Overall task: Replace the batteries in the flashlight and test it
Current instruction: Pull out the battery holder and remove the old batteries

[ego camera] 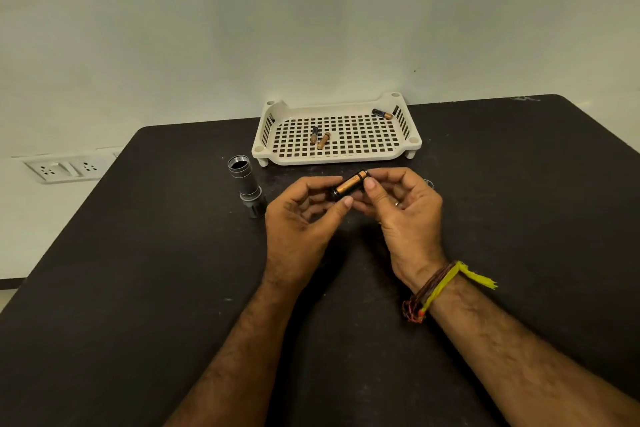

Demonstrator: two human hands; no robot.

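Dark surface (138, 288) against a pale wall. At 12 o'clock, white slotted tray (337, 156) holding three batteries (322, 140): two near its middle, one at its 2 o'clock corner. At 10 o'clock of the hands, open flashlight (246, 185) lying uncapped. Centre: left hand (301, 218) and right hand (403, 208), each grip pinching one end of a battery holder (348, 185), raised off the surface.

A dark table (138, 253) meets a pale wall (242, 28) bearing white sockets (65, 168).
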